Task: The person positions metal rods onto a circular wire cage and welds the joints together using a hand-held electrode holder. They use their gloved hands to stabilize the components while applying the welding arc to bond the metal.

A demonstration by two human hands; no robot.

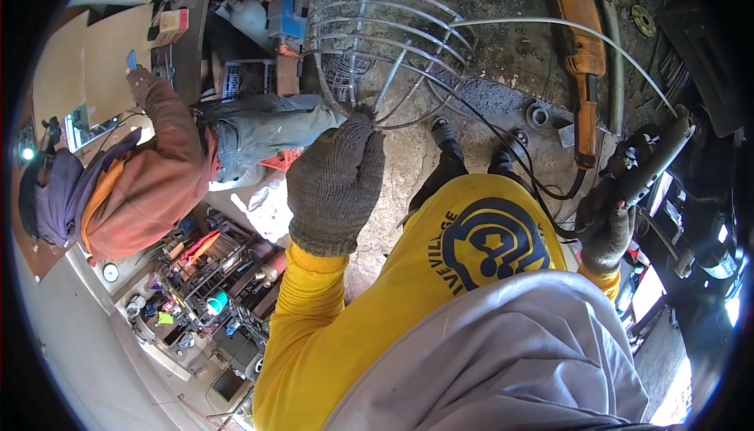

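Note:
A rounded frame of bent metal bars (361, 26) stands ahead of me at the upper middle. My left hand (334, 179), in a dark knitted glove, closes round the frame's near end. Out to the right, my gloved right hand (605, 231) grips a grey tubular rod holder (656, 164), its fingers partly hidden. From the holder a long thin pale rod (577, 22) reaches left to the frame's right side, where its tip appears to meet a bar. A black cable (499, 128) runs between the frame and my right side.
An orange power grinder (577, 46) lies on the dark work surface at the upper right, near a metal ring (538, 115). On the left, a person in a rust-coloured top (149, 187) bends over cardboard (114, 66). A cluttered shelf (212, 282) stands lower left.

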